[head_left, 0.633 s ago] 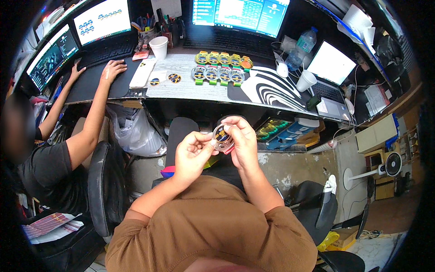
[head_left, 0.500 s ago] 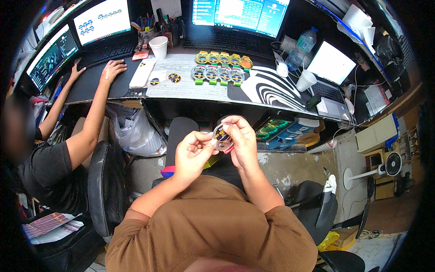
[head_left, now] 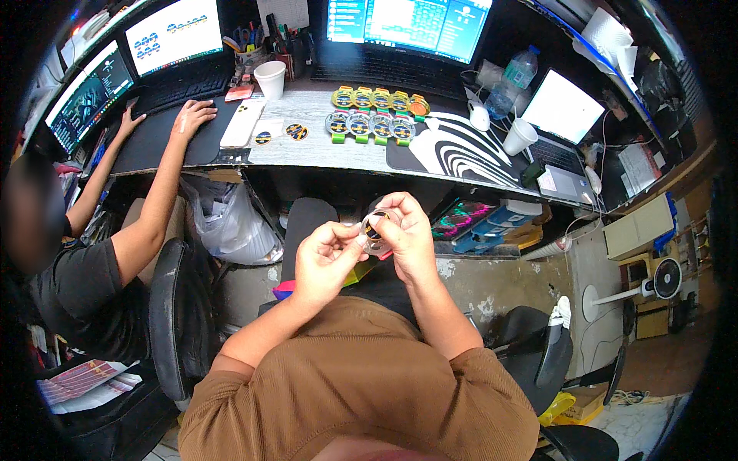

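Above my lap, both hands hold a round silver medal (head_left: 377,247) with a dark, gold-printed round sticker on its face. My left hand (head_left: 323,257) pinches the medal's left edge between thumb and fingers. My right hand (head_left: 413,242) grips the right side, its thumb pressed on the face and covering part of the sticker. Below the medal hangs a colourful ribbon (head_left: 284,290), partly hidden by my hands. On the desk in front lie a row of gold medals (head_left: 380,98) and a row of silver medals (head_left: 358,124). Two loose round stickers (head_left: 297,132) lie left of them.
A co-worker's hand (head_left: 192,119) rests on the black desk mat at left. A white foam cup (head_left: 269,80), another cup (head_left: 520,136), a water bottle (head_left: 513,81), a mouse (head_left: 478,117) and a laptop (head_left: 557,157) stand on the desk. A fan (head_left: 661,278) is at right.
My right thumb has slid down and left over the medal's face, now hiding more of the sticker. The left hand holds almost still.
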Motion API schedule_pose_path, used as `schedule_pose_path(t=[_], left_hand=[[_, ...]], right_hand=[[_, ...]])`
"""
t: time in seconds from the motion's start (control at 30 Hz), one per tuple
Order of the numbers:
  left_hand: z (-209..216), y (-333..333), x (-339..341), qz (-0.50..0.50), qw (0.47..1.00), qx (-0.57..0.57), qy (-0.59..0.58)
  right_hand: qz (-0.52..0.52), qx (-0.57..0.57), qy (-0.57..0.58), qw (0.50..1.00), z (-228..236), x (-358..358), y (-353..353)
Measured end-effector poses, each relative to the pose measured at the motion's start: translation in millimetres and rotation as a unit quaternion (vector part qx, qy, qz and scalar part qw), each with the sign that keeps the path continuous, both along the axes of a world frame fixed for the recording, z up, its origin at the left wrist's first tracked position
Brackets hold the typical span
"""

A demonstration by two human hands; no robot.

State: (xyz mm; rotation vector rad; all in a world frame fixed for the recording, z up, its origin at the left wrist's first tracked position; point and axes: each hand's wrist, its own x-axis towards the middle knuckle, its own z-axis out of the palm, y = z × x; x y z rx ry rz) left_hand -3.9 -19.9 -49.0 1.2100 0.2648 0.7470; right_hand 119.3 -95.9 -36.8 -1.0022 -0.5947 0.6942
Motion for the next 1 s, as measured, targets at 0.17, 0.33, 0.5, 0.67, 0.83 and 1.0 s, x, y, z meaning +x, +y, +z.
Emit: schedule_pose_path(t=[0.17,0.33,0.5,0.67,0.83,1.0], left_hand=[[5.2,11.4,-0.6,-0.010,0.998,0.028,0.047],[10.6,29.0,0.8,-0.067,0.991,0.058,0.101],[6.8,23.8,5.3,-0.112,0.992,-0.018,0.049],[10.4,28.0,-6.1,-0.138,0.982,-0.010,0.130],[14.3,28.8,-7.4,-0.143,0.984,-0.016,0.105],[14.6,23.7,-4.9,-0.128,0.986,-0.013,0.104]], right_hand=[[0.000,-0.009,-0.088,0.996,-0.7,-0.7,-1.3],[0.055,-0.029,-0.066,0.996,-1.2,2.8,-4.1],[-0.001,0.021,0.048,0.999,-3.8,7.3,0.6],[0.017,-0.006,0.000,1.000,3.2,9.6,-5.5],[0.088,-0.039,-0.048,0.994,17.6,11.0,-15.9],[0.106,-0.061,-0.059,0.991,20.8,4.8,-14.5]])
